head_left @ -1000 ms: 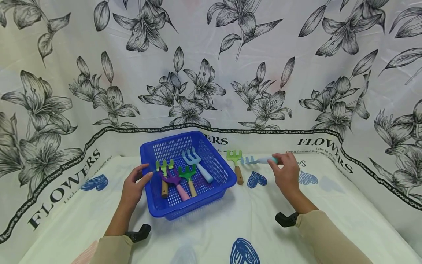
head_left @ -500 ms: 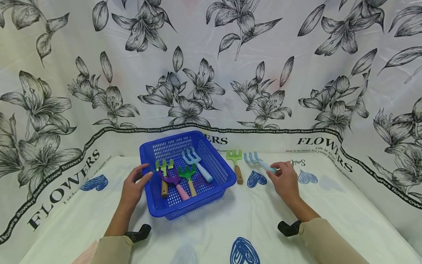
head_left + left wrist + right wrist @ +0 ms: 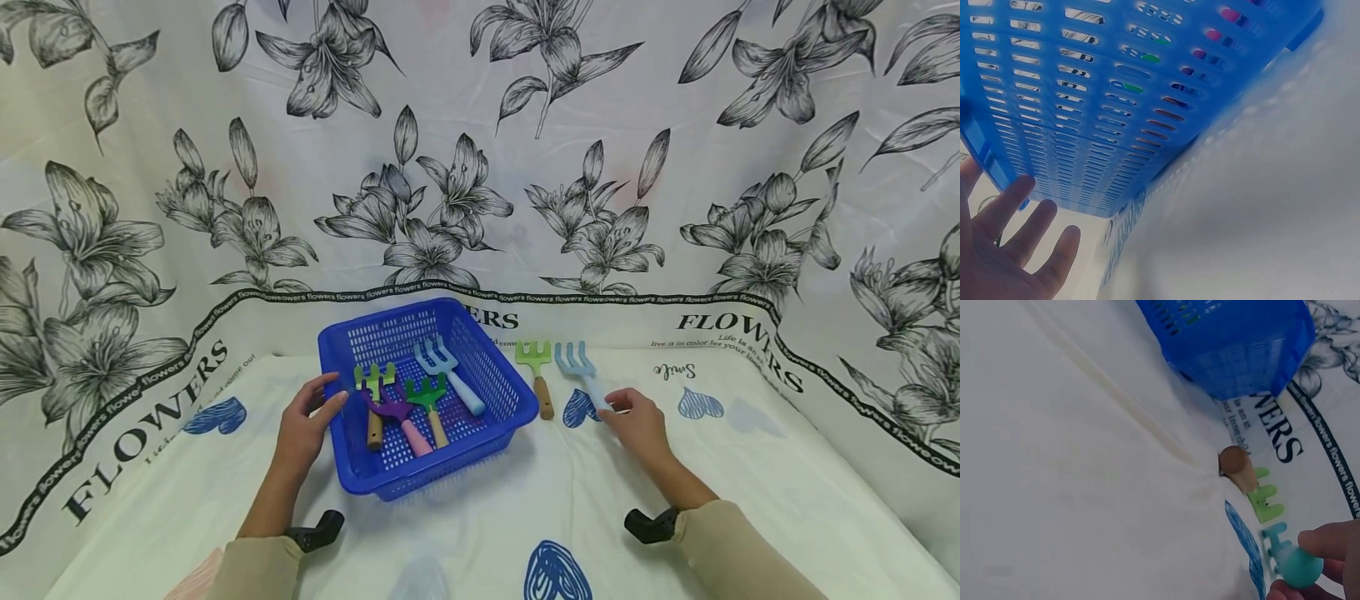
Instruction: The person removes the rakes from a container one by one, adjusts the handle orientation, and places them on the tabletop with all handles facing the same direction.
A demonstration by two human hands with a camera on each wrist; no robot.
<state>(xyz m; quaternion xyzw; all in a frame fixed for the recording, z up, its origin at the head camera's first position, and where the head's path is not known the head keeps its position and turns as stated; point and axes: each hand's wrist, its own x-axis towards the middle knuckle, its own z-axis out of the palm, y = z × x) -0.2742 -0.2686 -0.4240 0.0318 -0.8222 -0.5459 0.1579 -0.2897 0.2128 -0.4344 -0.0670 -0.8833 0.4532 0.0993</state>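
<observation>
A light-blue toy garden rake [image 3: 592,385] lies at the right of the table, its tines away from me; my right hand [image 3: 637,423] pinches the end of its handle. Beside it on the left is a green rake with a brown handle [image 3: 543,392]. My left hand [image 3: 302,421] rests at the left rim of a blue plastic basket [image 3: 450,479], fingers spread in the left wrist view. Inside the basket lie a purple rake with a pink handle [image 3: 408,427], a dark-green rake [image 3: 429,400], a yellow-green rake [image 3: 375,417] and another light-blue rake [image 3: 457,383].
A white cloth with printed hearts [image 3: 465,546] covers the table. Behind it hangs a flower-printed curtain [image 3: 480,208]. Black wrist cameras sit on both forearms, the right one [image 3: 651,527] just above the cloth.
My right hand has come nearer to me, turning the light-blue rake from sideways to tines pointing away, next to the green rake. The left hand and basket have stayed put.
</observation>
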